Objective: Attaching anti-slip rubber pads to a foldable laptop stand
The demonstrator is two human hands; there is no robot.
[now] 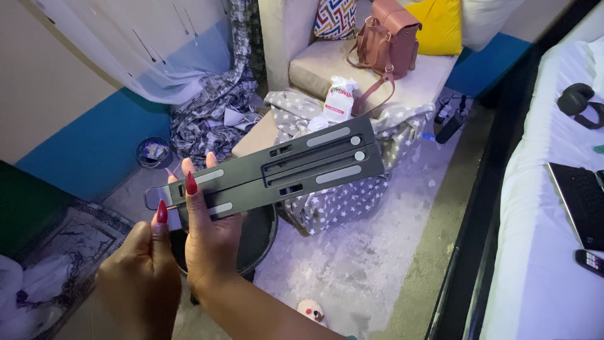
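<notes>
We hold a folded dark grey laptop stand [277, 170] flat in the air, its long body slanting up and away to the right of our fingers. Our right hand [211, 236] grips its near left end: the fingers wrap round the underside while a red-nailed fingertip [190, 184] presses on the top face, so the fingers are clamped on the stand. Our left hand [141, 274] sits just left of the right one, its fingers curled together with one red nail [162, 213] touching the stand's lower edge; whether it truly grips, we cannot tell.

Below our fingers stands a round black stool [261, 236]. Beyond the stand's far end lie a star-patterned grey blanket [340, 201] and a brown leather backpack [385, 38]. Far right of our fingers, a laptop [582, 201] rests on the white bed [535, 252].
</notes>
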